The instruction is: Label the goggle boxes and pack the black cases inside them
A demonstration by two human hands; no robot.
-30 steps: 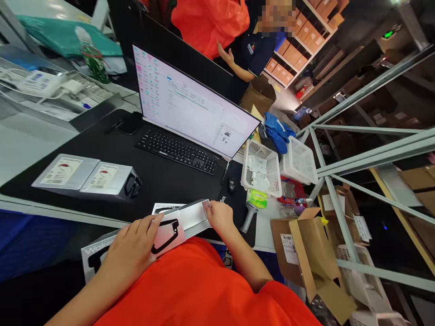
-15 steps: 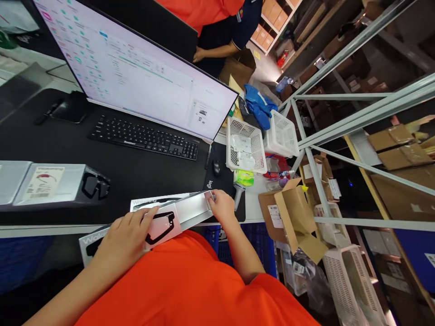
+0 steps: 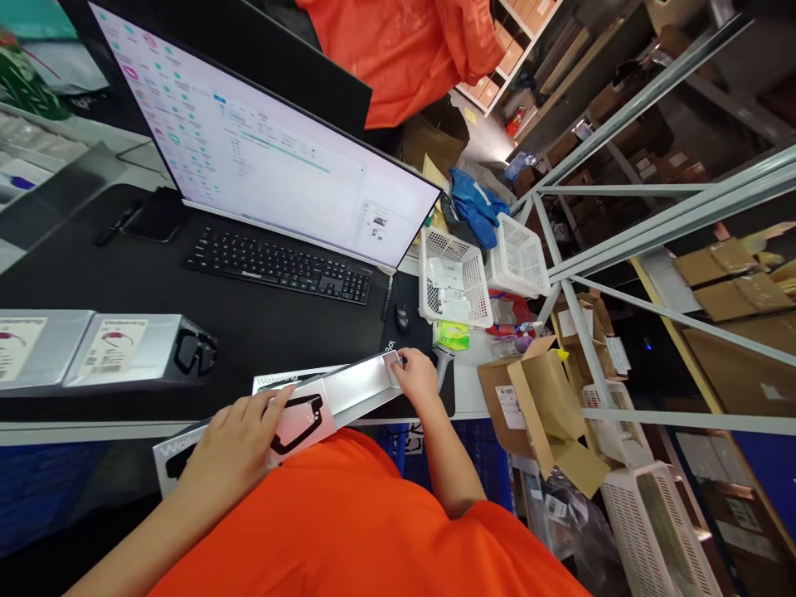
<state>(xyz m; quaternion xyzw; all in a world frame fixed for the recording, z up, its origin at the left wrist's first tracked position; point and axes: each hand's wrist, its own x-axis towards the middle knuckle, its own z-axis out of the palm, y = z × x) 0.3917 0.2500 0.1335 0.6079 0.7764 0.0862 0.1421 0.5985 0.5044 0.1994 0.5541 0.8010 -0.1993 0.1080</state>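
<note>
I hold a long silver product box [image 3: 348, 396] with a glasses picture on its end, at the desk's near edge above my orange shirt. My left hand [image 3: 233, 448] grips its near end over the printed face. My right hand [image 3: 418, 380] holds the far end. Beneath it lie another white box [image 3: 274, 381] and a similar white box [image 3: 167, 456] under my left wrist. Two more silver boxes [image 3: 115, 350] lie side by side on the black desk mat [image 3: 261, 319] to the left.
A monitor [image 3: 267, 157], keyboard [image 3: 277, 265] and mouse [image 3: 402, 317] stand behind. White baskets [image 3: 457, 278], a handheld scanner [image 3: 443, 358] and an open cardboard box [image 3: 541, 406] are on the right. A person in orange [image 3: 410, 50] stands behind the monitor. Metal shelving [image 3: 622, 240] runs along the right.
The view has tilted down and right, then settled. The person behind the monitor has shifted. Both hands keep hold of the silver box in the same place.
</note>
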